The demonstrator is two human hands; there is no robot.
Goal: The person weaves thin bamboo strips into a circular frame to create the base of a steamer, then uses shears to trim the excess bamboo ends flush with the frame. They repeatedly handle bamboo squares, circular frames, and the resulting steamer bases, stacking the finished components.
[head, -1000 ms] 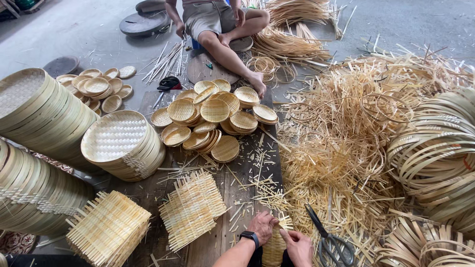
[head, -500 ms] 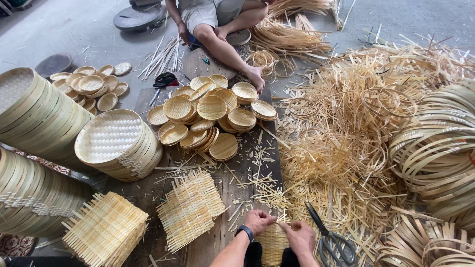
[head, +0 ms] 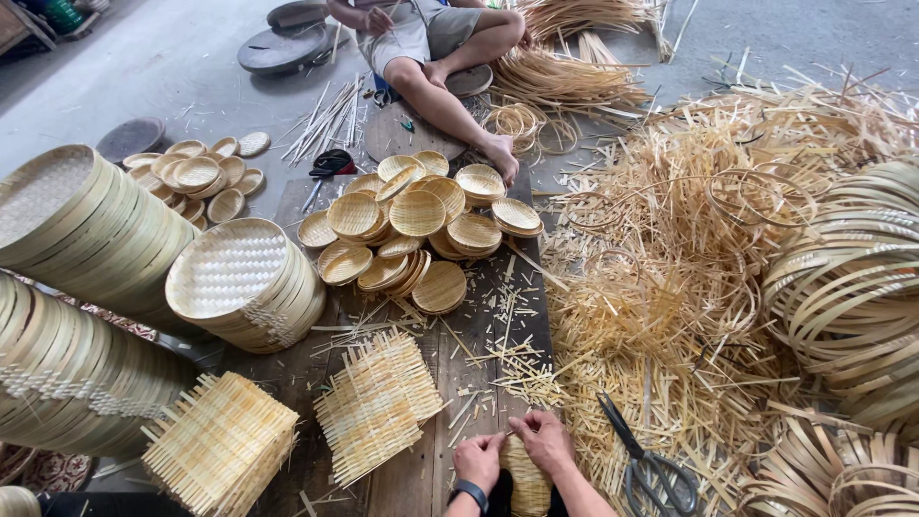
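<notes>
While stacks of large woven trays (head: 86,230) lean at the far left, two piles of square bamboo mats (head: 378,402) lie on the plank worktop (head: 450,369), with small round baskets (head: 416,230) heaped beyond. At the near edge the left hand (head: 477,458) and right hand (head: 544,438) have their fingers clenched on a small woven bamboo piece (head: 526,483), pale and tightly plaited, held upright between them. Black scissors (head: 646,464) lie just right among the bamboo shavings (head: 689,278). Since half a second ago both hands have drawn closer together over the piece.
</notes>
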